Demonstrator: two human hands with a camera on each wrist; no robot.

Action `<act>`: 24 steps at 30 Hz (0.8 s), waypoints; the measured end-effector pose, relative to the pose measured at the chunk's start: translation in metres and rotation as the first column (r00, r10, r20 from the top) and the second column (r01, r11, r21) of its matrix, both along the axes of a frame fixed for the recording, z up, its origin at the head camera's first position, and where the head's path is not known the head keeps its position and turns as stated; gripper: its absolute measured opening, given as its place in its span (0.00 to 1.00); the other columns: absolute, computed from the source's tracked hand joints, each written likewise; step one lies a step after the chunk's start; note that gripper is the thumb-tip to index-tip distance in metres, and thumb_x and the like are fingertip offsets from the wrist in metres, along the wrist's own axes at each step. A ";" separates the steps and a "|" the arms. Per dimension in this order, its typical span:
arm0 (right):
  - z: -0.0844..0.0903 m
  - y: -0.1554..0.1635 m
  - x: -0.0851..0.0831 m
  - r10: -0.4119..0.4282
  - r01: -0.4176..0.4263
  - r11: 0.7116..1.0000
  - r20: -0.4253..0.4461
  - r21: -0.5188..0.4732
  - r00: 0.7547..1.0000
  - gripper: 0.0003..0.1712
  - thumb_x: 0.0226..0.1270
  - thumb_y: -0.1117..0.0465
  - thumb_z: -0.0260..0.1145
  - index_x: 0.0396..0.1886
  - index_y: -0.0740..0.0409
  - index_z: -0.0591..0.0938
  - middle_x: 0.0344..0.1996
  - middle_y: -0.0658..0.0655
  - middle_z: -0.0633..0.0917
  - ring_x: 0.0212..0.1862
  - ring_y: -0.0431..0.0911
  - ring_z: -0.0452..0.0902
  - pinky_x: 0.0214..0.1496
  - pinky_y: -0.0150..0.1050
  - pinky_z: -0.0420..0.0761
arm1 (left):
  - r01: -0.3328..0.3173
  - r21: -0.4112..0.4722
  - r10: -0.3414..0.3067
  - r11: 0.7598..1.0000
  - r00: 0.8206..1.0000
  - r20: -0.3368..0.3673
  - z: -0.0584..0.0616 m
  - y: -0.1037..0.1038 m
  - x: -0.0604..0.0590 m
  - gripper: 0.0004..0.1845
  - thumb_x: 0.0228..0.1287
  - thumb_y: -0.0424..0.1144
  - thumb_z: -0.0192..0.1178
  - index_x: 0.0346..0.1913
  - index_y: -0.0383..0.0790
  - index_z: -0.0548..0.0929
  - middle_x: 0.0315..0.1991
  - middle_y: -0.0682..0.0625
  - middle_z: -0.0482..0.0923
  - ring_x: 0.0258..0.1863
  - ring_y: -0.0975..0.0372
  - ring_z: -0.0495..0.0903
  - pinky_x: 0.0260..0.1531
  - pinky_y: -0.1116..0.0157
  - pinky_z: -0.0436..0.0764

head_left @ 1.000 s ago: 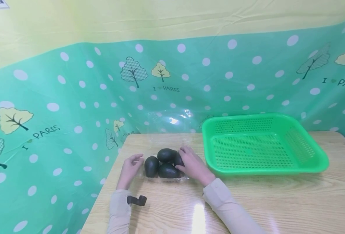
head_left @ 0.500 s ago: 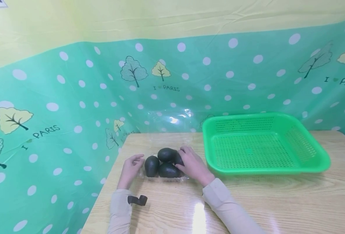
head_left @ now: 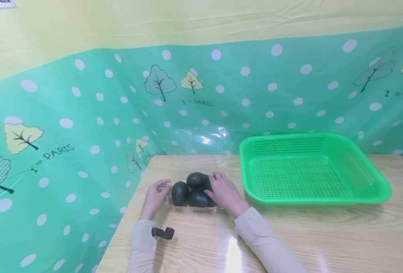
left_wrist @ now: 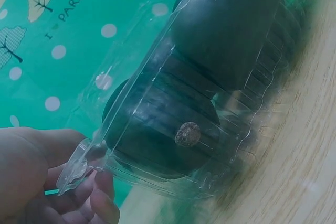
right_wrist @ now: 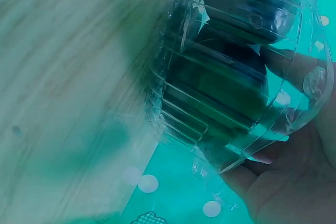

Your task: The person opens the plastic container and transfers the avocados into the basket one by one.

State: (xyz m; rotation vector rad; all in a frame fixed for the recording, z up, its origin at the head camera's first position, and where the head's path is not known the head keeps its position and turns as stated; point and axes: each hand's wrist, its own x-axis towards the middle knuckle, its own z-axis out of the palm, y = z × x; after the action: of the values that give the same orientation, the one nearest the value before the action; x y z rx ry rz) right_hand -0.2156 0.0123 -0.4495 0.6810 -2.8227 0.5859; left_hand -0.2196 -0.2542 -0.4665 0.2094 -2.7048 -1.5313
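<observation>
A: What lies nearest, at the bottom of the head view?

B: Two beige sleeves coming up from the lower edge, the left with a dark strap (head_left: 162, 232) at the wrist, over a pale wood-grain counter (head_left: 310, 235) with a glossy glare patch low in the middle.

A: And the hands?

B: The left hand (head_left: 156, 198) sits left of centre, its fingers (left_wrist: 100, 198) pinching the rim flange of a clear ribbed plastic clamshell box (head_left: 194, 206). The right hand (head_left: 224, 192) is on the box's right side, fingers curled over its edge; in the right wrist view a fingertip (right_wrist: 294, 69) shows through the plastic.

A: What is in the box?

B: Dark green, nearly black avocados (head_left: 196, 189), packed touching one another. The box rests on the counter, just below the middle of the frame, between the two hands. The left wrist view shows one fruit's brown stem end (left_wrist: 188, 134) pressed against the wall.

A: Further back?

B: A bright green perforated plastic basket (head_left: 375, 189), rectangular, right of centre, just beside the right hand. A crumpled clear plastic sheet (head_left: 204, 138) lies at the counter's far edge.

A: The room?

B: A teal plastic sheet (head_left: 85, 113) with white dots, little trees and "I PARIS" lettering hangs behind and down the left side. A pale yellow band (head_left: 201, 19) runs across the top of the frame.
</observation>
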 end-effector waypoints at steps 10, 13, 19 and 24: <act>0.005 0.004 0.001 0.042 -0.042 0.997 0.003 0.063 0.999 0.30 0.61 0.55 0.74 0.58 0.67 0.79 0.58 0.66 0.78 0.61 0.58 0.74 0.61 0.49 0.80 | 0.003 0.021 -0.003 1.000 1.000 0.005 0.000 0.002 -0.001 0.20 0.72 0.39 0.57 0.62 0.35 0.78 0.54 0.36 0.80 0.42 0.53 0.82 0.33 0.66 0.82; 0.008 0.005 0.002 0.064 -0.067 0.995 0.036 0.073 0.997 0.32 0.54 0.60 0.77 0.58 0.66 0.79 0.58 0.65 0.78 0.61 0.57 0.74 0.61 0.49 0.80 | 0.003 0.017 -0.003 1.000 1.000 0.000 0.001 0.002 -0.001 0.19 0.72 0.39 0.57 0.62 0.35 0.78 0.54 0.36 0.80 0.41 0.54 0.82 0.34 0.66 0.82; 0.007 0.005 0.001 0.092 -0.096 0.992 0.042 0.080 0.995 0.41 0.39 0.62 0.84 0.58 0.65 0.79 0.55 0.63 0.79 0.58 0.57 0.74 0.60 0.49 0.81 | -0.006 -0.008 0.006 1.000 1.000 -0.004 0.001 0.003 -0.001 0.19 0.72 0.39 0.57 0.62 0.36 0.78 0.54 0.36 0.80 0.42 0.53 0.83 0.36 0.64 0.83; 0.003 0.004 -0.001 0.095 -0.094 0.991 -0.009 0.098 0.995 0.40 0.38 0.63 0.85 0.56 0.64 0.80 0.52 0.62 0.80 0.57 0.56 0.75 0.58 0.47 0.82 | -0.009 -0.013 0.009 1.000 1.000 0.003 -0.001 0.002 -0.002 0.19 0.72 0.39 0.57 0.62 0.36 0.78 0.54 0.37 0.80 0.37 0.57 0.82 0.34 0.65 0.82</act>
State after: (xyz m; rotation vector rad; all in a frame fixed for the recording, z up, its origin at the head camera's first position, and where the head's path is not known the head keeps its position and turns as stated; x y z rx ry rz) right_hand -0.2163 0.0163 -0.4467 0.8367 -2.8341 0.4590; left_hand -0.2212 -0.2523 -0.4672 0.2225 -2.7117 -1.5112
